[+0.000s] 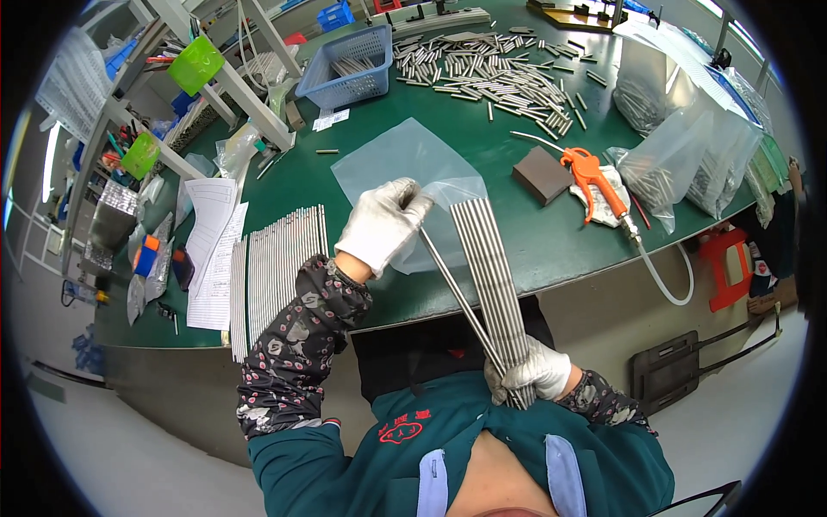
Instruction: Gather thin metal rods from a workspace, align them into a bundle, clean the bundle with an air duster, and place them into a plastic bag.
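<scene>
White-gloved, my right hand [538, 375] is closed round the lower ends of a bundle of long thin metal rods [487, 267], close to my body. One metal rod [452, 280] leans away from the bundle to the left, and its upper end meets the fingertips of my left hand [383, 224]. That hand, also in a white glove, is closed in a pinch over a clear plastic bag [405, 159] on the green table [362, 310]. The upper end of the bundle overlaps the bag's right edge. More long rods [284, 258] lie side by side left of my left forearm.
Short metal pins [508, 73] are heaped at the back, beside a blue basket [349, 69]. To the right lie a brown block [543, 175], an orange air gun [594, 181] with its hose, and filled plastic bags [680, 164]. Paper sheets [211, 250] lie left, near a shelf frame.
</scene>
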A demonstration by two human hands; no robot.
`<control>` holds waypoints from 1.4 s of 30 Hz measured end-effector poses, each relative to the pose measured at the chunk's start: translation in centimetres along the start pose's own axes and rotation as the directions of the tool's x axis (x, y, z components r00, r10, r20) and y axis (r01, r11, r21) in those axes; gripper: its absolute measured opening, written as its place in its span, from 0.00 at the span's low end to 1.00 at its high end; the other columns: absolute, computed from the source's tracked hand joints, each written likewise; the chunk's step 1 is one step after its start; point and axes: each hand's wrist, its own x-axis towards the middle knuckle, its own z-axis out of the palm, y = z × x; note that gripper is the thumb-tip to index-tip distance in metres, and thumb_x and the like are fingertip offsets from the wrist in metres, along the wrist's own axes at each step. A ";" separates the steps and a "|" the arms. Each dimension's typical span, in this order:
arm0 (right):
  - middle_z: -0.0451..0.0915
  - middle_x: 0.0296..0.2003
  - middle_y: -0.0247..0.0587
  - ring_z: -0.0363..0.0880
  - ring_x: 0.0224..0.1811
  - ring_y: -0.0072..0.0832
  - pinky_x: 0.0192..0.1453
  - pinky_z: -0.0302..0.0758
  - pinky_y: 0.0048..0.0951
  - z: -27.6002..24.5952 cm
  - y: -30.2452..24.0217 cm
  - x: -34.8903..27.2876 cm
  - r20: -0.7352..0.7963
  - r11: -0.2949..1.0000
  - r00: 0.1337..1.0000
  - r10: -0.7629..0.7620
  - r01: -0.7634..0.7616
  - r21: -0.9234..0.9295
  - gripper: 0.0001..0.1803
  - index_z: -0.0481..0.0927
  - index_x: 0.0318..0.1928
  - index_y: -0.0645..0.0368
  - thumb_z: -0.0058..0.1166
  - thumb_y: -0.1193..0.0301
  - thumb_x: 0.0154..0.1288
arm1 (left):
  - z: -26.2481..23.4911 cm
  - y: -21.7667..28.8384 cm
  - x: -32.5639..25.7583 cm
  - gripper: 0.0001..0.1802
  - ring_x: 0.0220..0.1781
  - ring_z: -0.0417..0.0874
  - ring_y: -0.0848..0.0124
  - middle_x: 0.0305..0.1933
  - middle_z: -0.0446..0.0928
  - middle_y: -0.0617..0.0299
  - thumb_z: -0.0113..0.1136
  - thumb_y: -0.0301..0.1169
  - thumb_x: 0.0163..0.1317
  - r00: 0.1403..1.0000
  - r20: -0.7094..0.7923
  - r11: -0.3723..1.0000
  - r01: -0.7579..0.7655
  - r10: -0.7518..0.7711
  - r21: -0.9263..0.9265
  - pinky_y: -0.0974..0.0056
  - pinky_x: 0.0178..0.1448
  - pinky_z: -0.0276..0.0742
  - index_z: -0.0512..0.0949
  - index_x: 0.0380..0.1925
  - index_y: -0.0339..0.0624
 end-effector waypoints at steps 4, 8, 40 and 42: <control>0.74 0.22 0.42 0.75 0.23 0.28 0.30 0.75 0.28 0.4 -0.3 0.0 -0.118 0.990 0.992 0.032 -0.048 -0.130 0.11 0.73 0.30 0.64 0.56 0.80 0.40 | 1.0 1.8 0.2 0.08 0.21 0.75 0.59 0.21 0.73 0.50 0.57 0.31 0.52 0.939 -0.172 0.944 -0.261 0.296 0.202 0.64 0.26 0.70 0.75 0.23 0.37; 0.74 0.20 0.41 0.75 0.21 0.28 0.29 0.74 0.27 0.7 -0.4 0.1 -0.120 0.982 0.985 0.128 -0.143 -0.126 0.11 0.72 0.29 0.64 0.56 0.81 0.39 | 2.0 2.7 0.2 0.11 0.23 0.75 0.58 0.19 0.73 0.56 0.58 0.35 0.51 0.917 -0.081 0.842 -0.321 0.391 0.433 0.61 0.27 0.72 0.72 0.17 0.41; 0.69 0.26 0.39 0.69 0.26 0.30 0.34 0.69 0.35 -0.2 -1.1 1.3 -0.010 0.899 1.000 0.025 -0.018 0.438 0.20 0.70 0.41 0.59 0.57 0.73 0.44 | 6.6 2.0 -13.1 0.08 0.23 0.73 0.70 0.21 0.69 0.66 0.55 0.30 0.41 0.793 0.057 0.644 -0.533 0.607 0.549 0.67 0.25 0.67 0.72 0.25 0.46; 0.65 0.22 0.33 0.64 0.21 0.25 0.29 0.65 0.30 0.3 -1.5 1.7 0.001 0.904 0.998 -0.066 0.059 0.423 0.21 0.70 0.43 0.60 0.54 0.71 0.45 | 6.8 0.7 -14.0 0.08 0.22 0.73 0.69 0.19 0.68 0.64 0.57 0.28 0.39 0.831 -0.015 0.726 -0.476 0.556 0.496 0.66 0.24 0.68 0.72 0.23 0.45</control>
